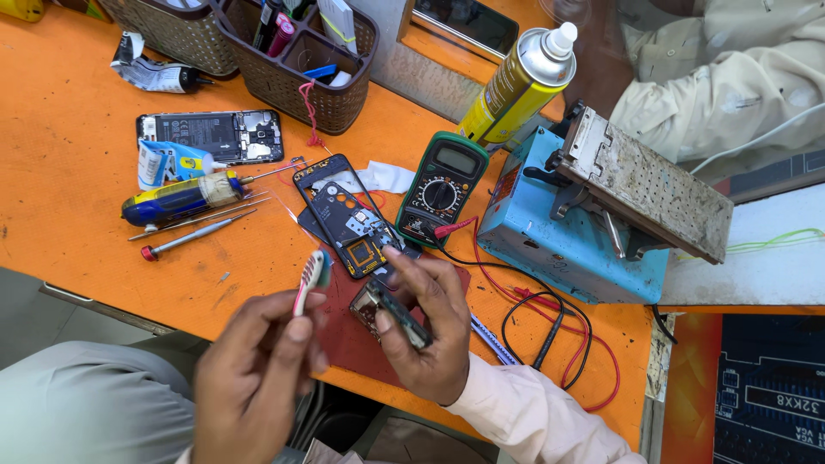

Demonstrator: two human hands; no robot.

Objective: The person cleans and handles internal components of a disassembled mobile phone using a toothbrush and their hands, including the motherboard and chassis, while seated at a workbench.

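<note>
My fingers [296, 331] on the left hand [253, 378] are pinched around the handle of a small toothbrush [311, 277], whose pink and white head stands up just above my fingertips. That hand is raised off the orange surface [69, 198], its back toward me, the wrist coming up from the lower edge of the view. Just to the right, my right hand [425, 331] closes its fingers on a small dark phone part [397, 315], thumb on the near side and the other fingers wrapped over the top, so the part sits tilted between them. The brush head and the part are near each other but apart. My right forearm, in a pale sleeve [533, 417], runs in from the lower right.

Behind my right hand an opened phone frame [348, 219] lies on the surface. Left of it are a phone with its back off [210, 136], a blue and yellow tube [180, 198] and a red-tipped screwdriver [185, 239]. Right of the frame stands a green multimeter [443, 185] with red and black leads [550, 326], then a spray can [520, 82] and a blue machine with a metal plate [593, 206].
</note>
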